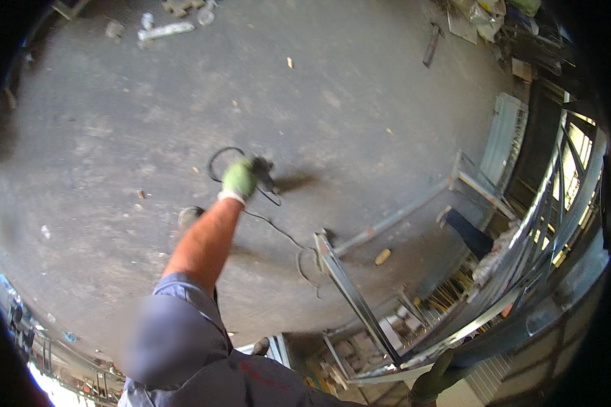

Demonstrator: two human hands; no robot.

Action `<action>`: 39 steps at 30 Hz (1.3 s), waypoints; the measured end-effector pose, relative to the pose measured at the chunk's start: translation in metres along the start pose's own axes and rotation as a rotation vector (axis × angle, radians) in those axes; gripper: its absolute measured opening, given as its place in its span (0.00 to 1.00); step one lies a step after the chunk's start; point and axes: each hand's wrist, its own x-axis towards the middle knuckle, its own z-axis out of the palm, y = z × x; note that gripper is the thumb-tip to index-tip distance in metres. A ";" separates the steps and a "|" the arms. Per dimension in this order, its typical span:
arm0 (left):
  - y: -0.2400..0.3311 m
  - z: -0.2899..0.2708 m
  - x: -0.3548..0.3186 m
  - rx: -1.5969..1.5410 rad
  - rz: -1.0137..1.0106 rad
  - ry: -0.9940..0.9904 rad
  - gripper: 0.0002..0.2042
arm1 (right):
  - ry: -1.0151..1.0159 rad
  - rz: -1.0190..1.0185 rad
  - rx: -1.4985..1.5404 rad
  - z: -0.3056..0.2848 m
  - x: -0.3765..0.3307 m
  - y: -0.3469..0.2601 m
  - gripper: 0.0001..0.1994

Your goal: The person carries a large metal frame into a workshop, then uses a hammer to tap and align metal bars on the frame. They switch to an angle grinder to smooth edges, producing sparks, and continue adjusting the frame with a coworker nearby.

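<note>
Left fingers [238,179] around dark tool [264,174], plastic bag [486,22], contents unclear

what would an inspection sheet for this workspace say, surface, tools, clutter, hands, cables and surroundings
Surface: grey floor, scuffed and stained, with small chips scattered on it
Job's things: dark corded power tool, blurred, exact type unclear; metal frame lower right of it
Clutter: hammer on the floor, upper right; tan block near the metal frame; pale strip upper left
Hands: left hand, green-gloved, holds the power tool; right hand, gloved, at the metalwork, grip unclear
Cables: black cable loops beside the left hand; thin cord trails toward the metal frame
Surroundings: long metal bars at right
</note>
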 end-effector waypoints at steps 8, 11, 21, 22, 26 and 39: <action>0.274 -0.133 -0.239 0.021 0.475 -0.033 0.08 | -0.096 -0.235 -0.262 -0.096 0.018 -0.075 0.39; 0.405 -0.208 -0.327 0.000 0.764 -0.214 0.14 | -0.091 -0.279 -0.186 -0.146 0.020 -0.079 0.40; 0.765 -0.264 -0.657 -0.557 0.540 -0.525 0.09 | -0.007 -0.558 0.425 -0.301 -0.004 0.006 0.35; 0.787 -0.256 -0.681 -0.596 0.486 -0.502 0.09 | -0.026 -0.568 0.568 -0.310 -0.016 0.015 0.34; 0.842 -0.210 -0.744 -0.633 0.665 -0.342 0.10 | -0.934 -0.214 1.460 -0.359 -0.065 0.055 0.32; 0.865 -0.113 -0.669 -1.194 0.407 -0.624 0.32 | -0.855 0.096 1.511 -0.500 -0.056 0.087 0.30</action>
